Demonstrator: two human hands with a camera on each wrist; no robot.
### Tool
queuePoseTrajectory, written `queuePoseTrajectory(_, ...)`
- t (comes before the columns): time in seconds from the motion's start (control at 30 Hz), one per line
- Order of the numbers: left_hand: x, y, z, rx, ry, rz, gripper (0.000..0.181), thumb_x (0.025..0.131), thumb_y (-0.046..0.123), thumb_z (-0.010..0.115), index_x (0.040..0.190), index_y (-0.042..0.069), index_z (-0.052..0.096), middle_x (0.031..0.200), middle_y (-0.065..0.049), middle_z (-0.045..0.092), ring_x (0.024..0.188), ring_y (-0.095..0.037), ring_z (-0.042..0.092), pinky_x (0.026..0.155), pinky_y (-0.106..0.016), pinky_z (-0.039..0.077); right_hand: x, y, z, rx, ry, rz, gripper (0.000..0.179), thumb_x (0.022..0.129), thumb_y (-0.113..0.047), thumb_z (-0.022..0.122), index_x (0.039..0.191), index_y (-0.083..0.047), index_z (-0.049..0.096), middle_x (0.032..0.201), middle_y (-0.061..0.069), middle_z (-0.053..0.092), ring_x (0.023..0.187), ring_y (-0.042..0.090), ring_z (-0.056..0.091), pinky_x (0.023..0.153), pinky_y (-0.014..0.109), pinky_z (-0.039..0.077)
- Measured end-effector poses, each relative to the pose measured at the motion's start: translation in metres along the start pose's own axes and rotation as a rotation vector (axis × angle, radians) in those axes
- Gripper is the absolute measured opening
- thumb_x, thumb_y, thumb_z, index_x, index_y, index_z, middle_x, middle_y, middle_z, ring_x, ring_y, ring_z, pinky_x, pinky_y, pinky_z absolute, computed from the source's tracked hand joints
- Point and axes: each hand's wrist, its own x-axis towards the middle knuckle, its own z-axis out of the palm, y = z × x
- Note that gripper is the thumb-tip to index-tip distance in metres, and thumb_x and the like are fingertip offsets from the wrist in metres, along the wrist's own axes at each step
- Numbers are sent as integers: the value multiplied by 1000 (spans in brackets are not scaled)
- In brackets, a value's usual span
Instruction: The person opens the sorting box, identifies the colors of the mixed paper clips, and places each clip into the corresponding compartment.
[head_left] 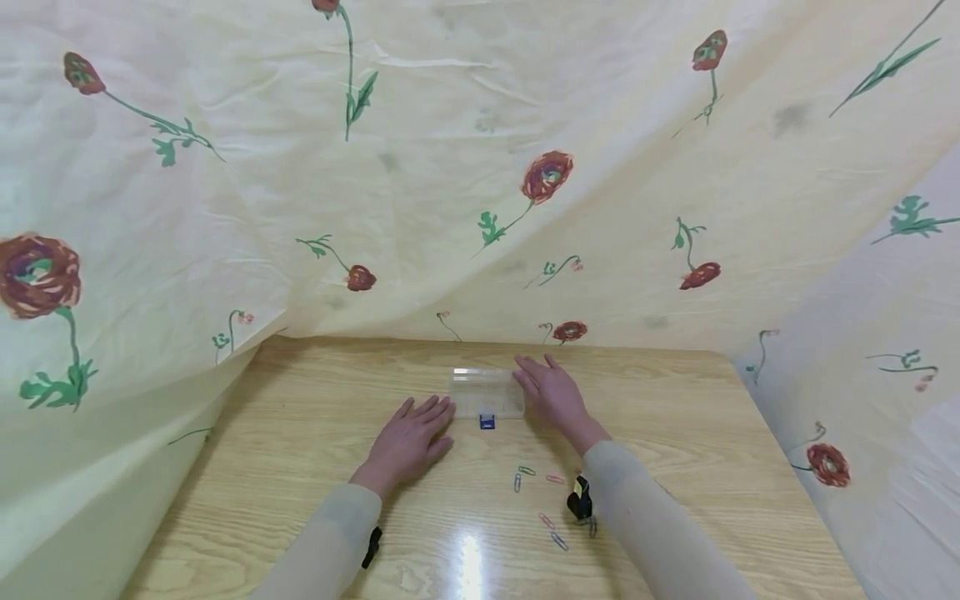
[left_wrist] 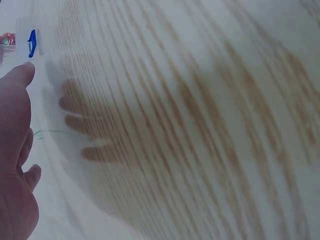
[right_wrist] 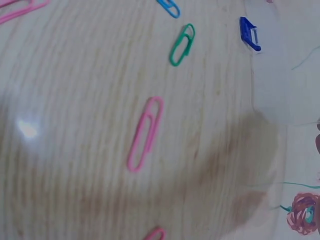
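A clear plastic box (head_left: 487, 393) with a small blue latch (head_left: 487, 422) on its near side sits towards the back of the table. Beside its left edge is my left hand (head_left: 412, 437), palm down with fingers extended and fingertips right at the box. My right hand (head_left: 553, 396) lies along the opposite edge, its fingers stretched forward. In the left wrist view, the left hand (left_wrist: 17, 145) appears at the frame's edge, its thumb near the blue latch (left_wrist: 32, 44). The right wrist view shows the blue latch (right_wrist: 249, 35) and the box's transparent corner; that hand is almost wholly outside it.
Several coloured paper clips lie nearer me, among them a green clip (right_wrist: 182, 45), a pink clip (right_wrist: 145, 134) and a blue clip (head_left: 559, 542). A small black item (head_left: 580, 498) shows beside the right sleeve. Poppy-patterned cloth (head_left: 450, 208) hangs behind the wooden table (head_left: 315, 392).
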Motion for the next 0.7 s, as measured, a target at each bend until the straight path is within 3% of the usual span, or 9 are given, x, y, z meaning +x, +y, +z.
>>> queuePoseTrajectory(0.17, -3, 0, -3, -23, 5, 27, 63, 112, 45, 53, 165, 13, 42, 170, -3, 39, 158, -26, 36, 132, -54, 22, 8, 3, 0, -10, 30, 22, 47, 114, -31, 51, 150, -2, 60, 145, 23, 63, 142, 54, 50, 122, 65, 37)
queuePoseTrajectory(0.33, -4, 3, -3, -42, 2, 28, 62, 111, 43, 55, 165, 13, 42, 170, -4, 40, 158, -27, 36, 133, -54, 22, 13, 6, 0, -15, 42, 18, 48, 114, -31, 52, 151, -1, 58, 147, 22, 62, 142, 47, 54, 124, 63, 35)
queuePoseTrajectory(0.5, -6, 4, -3, -36, 8, 31, 62, 111, 43, 55, 164, 13, 44, 169, -3, 42, 157, -27, 38, 132, -54, 24, 15, 8, 2, -34, 79, -41, 47, 114, -27, 54, 153, -1, 57, 151, 18, 60, 140, 39, 58, 127, 57, 33)
queuePoseTrajectory(0.7, -5, 2, -3, -44, 5, 35, 62, 111, 43, 55, 164, 13, 44, 169, -3, 42, 158, -27, 38, 132, -55, 23, 16, 9, 3, -106, 174, -153, 44, 109, -19, 62, 150, -3, 61, 149, 16, 63, 136, 35, 63, 122, 60, 41)
